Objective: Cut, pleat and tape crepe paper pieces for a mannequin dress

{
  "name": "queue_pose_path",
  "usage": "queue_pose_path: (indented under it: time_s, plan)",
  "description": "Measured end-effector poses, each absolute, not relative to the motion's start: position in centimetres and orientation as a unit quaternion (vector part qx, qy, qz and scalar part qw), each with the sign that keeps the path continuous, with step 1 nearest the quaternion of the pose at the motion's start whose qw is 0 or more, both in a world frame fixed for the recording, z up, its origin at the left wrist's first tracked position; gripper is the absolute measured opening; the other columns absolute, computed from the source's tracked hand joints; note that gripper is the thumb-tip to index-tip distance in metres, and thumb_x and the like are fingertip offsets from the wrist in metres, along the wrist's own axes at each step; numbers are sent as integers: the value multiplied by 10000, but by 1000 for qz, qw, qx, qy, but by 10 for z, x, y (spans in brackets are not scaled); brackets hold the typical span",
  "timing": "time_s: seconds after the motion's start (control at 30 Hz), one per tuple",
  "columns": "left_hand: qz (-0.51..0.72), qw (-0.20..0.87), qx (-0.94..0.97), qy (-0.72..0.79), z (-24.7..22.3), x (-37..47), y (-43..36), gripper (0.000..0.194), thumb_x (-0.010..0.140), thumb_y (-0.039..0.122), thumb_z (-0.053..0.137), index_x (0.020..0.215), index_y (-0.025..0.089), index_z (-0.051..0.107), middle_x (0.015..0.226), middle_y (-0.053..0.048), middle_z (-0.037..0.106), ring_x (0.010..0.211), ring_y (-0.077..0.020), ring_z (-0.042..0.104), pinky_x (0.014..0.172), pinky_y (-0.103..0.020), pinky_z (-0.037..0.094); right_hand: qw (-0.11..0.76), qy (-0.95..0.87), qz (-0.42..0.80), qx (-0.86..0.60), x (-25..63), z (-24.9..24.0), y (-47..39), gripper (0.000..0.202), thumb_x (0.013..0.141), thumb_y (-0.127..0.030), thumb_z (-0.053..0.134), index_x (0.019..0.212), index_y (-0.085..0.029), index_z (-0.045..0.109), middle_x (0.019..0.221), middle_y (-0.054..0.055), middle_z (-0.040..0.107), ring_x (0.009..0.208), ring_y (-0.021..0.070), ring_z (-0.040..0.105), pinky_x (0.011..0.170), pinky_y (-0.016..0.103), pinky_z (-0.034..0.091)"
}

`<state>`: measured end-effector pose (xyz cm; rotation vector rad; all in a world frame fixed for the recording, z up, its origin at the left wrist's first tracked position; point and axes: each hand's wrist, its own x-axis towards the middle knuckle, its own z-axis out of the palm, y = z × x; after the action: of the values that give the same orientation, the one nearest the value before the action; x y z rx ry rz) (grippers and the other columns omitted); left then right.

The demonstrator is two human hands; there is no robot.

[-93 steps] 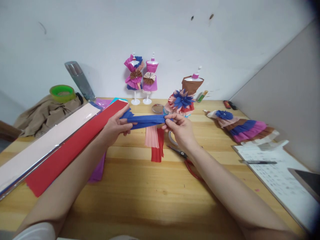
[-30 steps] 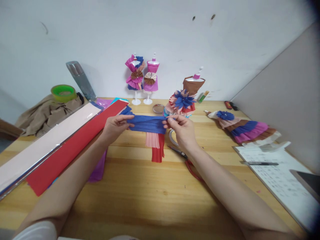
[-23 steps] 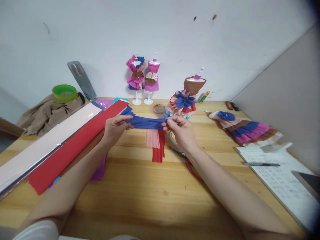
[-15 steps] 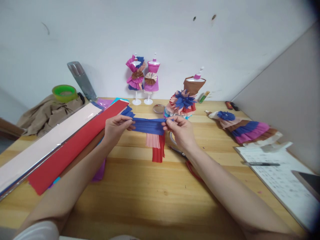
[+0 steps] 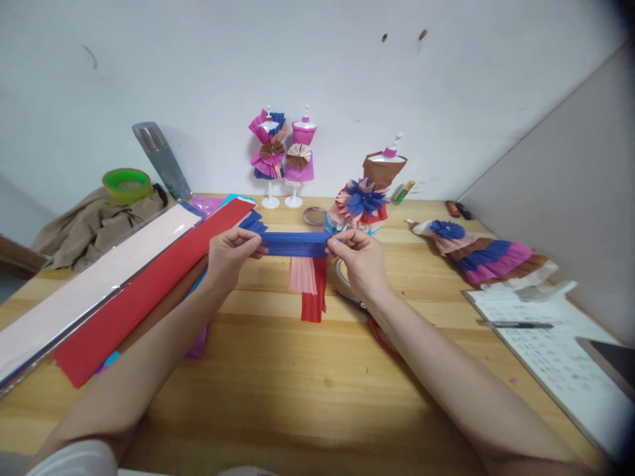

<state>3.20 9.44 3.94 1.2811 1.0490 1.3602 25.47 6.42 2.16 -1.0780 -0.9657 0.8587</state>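
Head view: a blue paper strip (image 5: pixel 294 244) stretched level between two bare hands.
In the head view, the person's left hand (image 5: pixel 232 254) pinches the strip's left end between thumb and fingers, and the right hand (image 5: pixel 359 259) has its thumb and fingers closed on the other end; the strip is above the wooden table (image 5: pixel 297 403), partly covering a pleated pink strip (image 5: pixel 302 276) and a red strip (image 5: pixel 311 308). Scissors (image 5: pixel 364 305) lie near the right forearm, a long red sheet (image 5: pixel 149 291) beside the left, and a brown-topped dress form (image 5: pixel 384 172) stands behind the right hand.
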Motion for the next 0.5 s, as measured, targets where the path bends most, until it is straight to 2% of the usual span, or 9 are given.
queue_pose_path:
  time_s: [0.3, 0.5]
  plan:
    - [566, 517, 476, 432, 41, 34, 91, 192, 586, 267, 792, 669, 147, 668, 535, -13, 684, 519, -129, 659, 521, -202, 505, 676, -420, 376, -474, 253, 21, 64, 184, 561, -281, 789, 614, -198, 633, 543, -20, 644, 505, 125, 570, 540, 264, 452]
    - [577, 506, 465, 441, 43, 38, 89, 200, 559, 248, 792, 651, 146, 647, 507, -3, 665, 482, -117, 631, 496, -197, 485, 676, -427, 370, -474, 253, 21, 64, 211, 568, -277, 783, 644, -205, 600, 548, -31, 624, 525, 141, 604, 562, 279, 484]
